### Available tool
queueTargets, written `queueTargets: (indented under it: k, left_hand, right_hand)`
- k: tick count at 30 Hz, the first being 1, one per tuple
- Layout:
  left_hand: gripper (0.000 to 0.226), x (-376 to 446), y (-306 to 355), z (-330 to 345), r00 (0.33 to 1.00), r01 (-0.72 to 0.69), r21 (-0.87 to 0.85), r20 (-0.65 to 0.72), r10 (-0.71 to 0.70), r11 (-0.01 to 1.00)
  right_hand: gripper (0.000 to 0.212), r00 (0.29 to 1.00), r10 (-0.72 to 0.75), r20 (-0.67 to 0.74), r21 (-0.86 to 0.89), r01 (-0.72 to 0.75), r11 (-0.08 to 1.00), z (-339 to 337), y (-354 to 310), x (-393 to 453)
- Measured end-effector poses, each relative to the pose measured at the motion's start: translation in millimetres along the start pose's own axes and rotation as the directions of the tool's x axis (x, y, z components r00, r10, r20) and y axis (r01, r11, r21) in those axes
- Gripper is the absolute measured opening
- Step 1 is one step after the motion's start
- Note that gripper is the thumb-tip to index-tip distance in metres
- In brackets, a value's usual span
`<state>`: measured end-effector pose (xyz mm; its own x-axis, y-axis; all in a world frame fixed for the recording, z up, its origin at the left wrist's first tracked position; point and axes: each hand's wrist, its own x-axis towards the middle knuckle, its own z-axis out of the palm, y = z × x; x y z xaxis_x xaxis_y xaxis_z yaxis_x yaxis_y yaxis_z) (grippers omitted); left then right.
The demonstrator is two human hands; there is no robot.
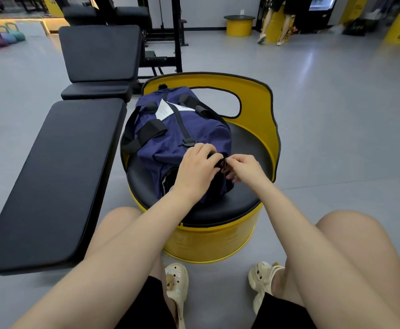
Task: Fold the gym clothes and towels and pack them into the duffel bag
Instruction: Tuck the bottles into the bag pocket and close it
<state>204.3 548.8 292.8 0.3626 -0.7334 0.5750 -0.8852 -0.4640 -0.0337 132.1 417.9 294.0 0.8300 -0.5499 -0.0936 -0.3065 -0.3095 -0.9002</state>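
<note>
A navy duffel bag (177, 129) with black handles and a white tag lies on the black seat of a yellow drum chair (253, 108). Its top zip looks closed. At the bag's near end my left hand (197, 168) curls over the fabric and grips a black strap piece. My right hand (244, 166) pinches a small black buckle (224, 163) right beside it. No loose clothes or towels are visible.
A black padded bench (51, 176) runs along the left, with an upright backrest pad (99, 53) behind it. Coloured kettlebells (3, 38) sit far left. A person stands by a yellow stool (239, 24) at the back. Grey floor surrounds the chair.
</note>
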Motion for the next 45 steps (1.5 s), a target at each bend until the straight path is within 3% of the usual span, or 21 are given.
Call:
queueTargets:
  k: [2,5,10,13,17,20,25,32,41,45]
  left_hand:
    - [0.033,-2,3,0,0.999,-0.019,0.129,0.050,0.013,0.991]
    - [0.037,4,12,-4,0.958,0.039,0.139,0.276,-0.076,0.990]
    - [0.033,18,16,-1,0.916,0.093,0.233,0.362,-0.175,0.968]
    - [0.032,18,13,-1,0.909,0.216,0.153,0.328,-0.256,0.964]
    - [0.032,21,14,-5,0.857,0.392,-0.003,0.364,-0.364,0.920]
    - [0.029,23,11,-12,0.808,0.505,-0.097,0.403,-0.430,0.858]
    - [0.029,21,3,-19,0.742,0.635,-0.223,0.442,-0.504,0.739]
    - [0.035,-1,-25,-28,0.706,0.704,-0.369,0.458,-0.541,0.607]
    - [0.038,-56,-67,-25,0.566,0.824,-0.380,0.507,-0.650,0.421]
    - [0.035,-64,-70,-23,0.561,0.822,-0.465,0.556,-0.613,0.330]
  right_hand:
    - [0.019,1.000,-0.006,0.003,0.008,0.006,1.000,0,0,0]
    - [0.016,1.000,-0.022,0.015,-0.010,0.022,1.000,1,2,0]
    - [0.013,0.999,-0.039,0.009,-0.032,0.039,0.999,1,7,0]
    - [0.009,0.992,-0.113,-0.055,-0.223,0.098,0.970,0,11,0]
    - [0.019,0.951,-0.297,-0.092,-0.572,0.194,0.797,6,9,2]
    - [0.015,0.905,-0.416,-0.092,-0.670,0.253,0.698,11,7,5]
    - [0.016,0.869,-0.492,-0.055,-0.710,0.313,0.631,13,8,5]
    - [0.015,0.906,-0.404,-0.131,-0.640,0.234,0.732,5,12,8]
    - [0.016,0.944,-0.242,-0.226,-0.550,0.082,0.831,14,8,0]
    - [0.033,0.975,-0.118,-0.190,-0.419,0.028,0.908,30,-5,-13]
